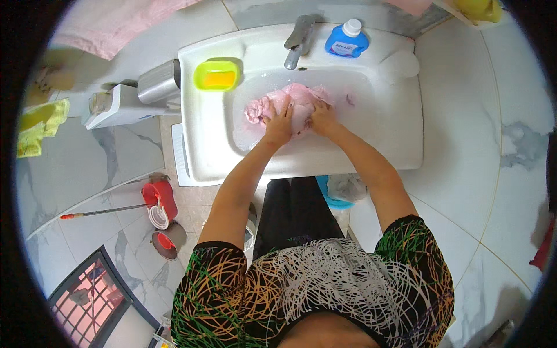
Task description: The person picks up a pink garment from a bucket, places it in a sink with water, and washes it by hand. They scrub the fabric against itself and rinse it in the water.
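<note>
A bunched, wet pink cloth point(299, 100) lies in cloudy, sudsy water in the white sink point(394, 139). My left hand point(279, 124) grips its near left part, thumb and fingers spread around a fold. On the near right side, my right hand point(322, 119) has its fingers curled into the cloth; their tips are partly hidden in the folds. Behind the cloth, the metal faucet point(298, 42) rises from the sink's back rim. A yellow-orange soap bar sits in a lime-green soap dish point(200, 76) at the back left. A blue bottle point(346, 44) with a white cap stands at the back right.
A steel bin-like container point(159, 82) and a white box-shaped fixture point(125, 107) are left of the sink. Below stand a red mop bucket point(160, 197) with a long-handled mop and a blue basin point(336, 200). A tiled wall point(458, 116) borders the right side.
</note>
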Motion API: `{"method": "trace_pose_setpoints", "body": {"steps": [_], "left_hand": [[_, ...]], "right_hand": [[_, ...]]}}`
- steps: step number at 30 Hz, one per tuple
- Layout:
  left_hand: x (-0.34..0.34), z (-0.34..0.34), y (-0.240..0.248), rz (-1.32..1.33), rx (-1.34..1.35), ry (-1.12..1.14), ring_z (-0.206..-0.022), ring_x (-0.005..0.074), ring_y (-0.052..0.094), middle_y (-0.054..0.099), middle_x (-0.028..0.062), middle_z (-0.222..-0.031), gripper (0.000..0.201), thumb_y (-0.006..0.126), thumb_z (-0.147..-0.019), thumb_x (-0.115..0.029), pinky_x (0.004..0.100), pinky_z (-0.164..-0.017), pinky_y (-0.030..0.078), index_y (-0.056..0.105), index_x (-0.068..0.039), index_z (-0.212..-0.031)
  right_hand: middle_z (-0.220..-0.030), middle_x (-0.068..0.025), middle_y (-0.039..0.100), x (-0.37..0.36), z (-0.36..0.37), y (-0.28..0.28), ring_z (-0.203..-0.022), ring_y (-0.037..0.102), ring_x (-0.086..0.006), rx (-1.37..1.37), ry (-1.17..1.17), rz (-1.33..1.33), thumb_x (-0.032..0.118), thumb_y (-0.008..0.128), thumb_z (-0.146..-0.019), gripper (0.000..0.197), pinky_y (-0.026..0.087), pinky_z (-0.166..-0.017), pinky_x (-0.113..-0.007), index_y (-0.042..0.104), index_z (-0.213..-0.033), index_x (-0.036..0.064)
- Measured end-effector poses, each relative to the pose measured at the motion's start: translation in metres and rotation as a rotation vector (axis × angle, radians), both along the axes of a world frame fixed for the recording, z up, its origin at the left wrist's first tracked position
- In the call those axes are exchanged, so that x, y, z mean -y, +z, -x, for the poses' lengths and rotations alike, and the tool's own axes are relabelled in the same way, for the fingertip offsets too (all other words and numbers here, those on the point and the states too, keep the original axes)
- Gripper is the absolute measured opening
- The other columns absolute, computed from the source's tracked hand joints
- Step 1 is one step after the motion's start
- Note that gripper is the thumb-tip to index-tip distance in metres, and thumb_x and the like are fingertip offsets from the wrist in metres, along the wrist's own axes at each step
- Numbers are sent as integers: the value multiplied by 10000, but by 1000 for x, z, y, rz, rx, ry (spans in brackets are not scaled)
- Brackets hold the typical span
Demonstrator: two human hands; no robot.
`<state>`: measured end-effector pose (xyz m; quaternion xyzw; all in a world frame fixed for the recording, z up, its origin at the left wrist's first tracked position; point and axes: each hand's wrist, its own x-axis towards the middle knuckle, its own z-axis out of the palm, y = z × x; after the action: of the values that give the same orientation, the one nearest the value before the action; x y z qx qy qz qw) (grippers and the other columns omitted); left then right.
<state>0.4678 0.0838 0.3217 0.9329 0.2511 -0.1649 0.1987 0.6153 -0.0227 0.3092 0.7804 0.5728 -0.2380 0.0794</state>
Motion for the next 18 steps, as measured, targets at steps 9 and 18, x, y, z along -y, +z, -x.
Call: {"method": "trace_pose_setpoints", "body": {"steps": [9, 18], "left_hand": [[-36, 6, -88, 162, -62, -138, -1117, 339, 469, 485, 184, -1221, 414, 660, -728, -214, 443, -878, 437, 565, -43, -1093], [-28, 83, -5, 452, 591, 107, -998, 319, 580, 591, 159, -1129, 381, 587, -731, -20, 347, -867, 459, 591, -45, -1112]], "right_hand": [[-1006, -200, 628, 1, -7, -47, -927, 608, -333, -297, -190, -59, 221, 507, -816, 288, 448, -846, -442, 642, -976, 23], [-1226, -165, 494, 84, -5, 7, -1054, 489, -341, -9, -173, -344, 133, 544, -792, 185, 393, -925, -409, 641, -918, 38]]}}
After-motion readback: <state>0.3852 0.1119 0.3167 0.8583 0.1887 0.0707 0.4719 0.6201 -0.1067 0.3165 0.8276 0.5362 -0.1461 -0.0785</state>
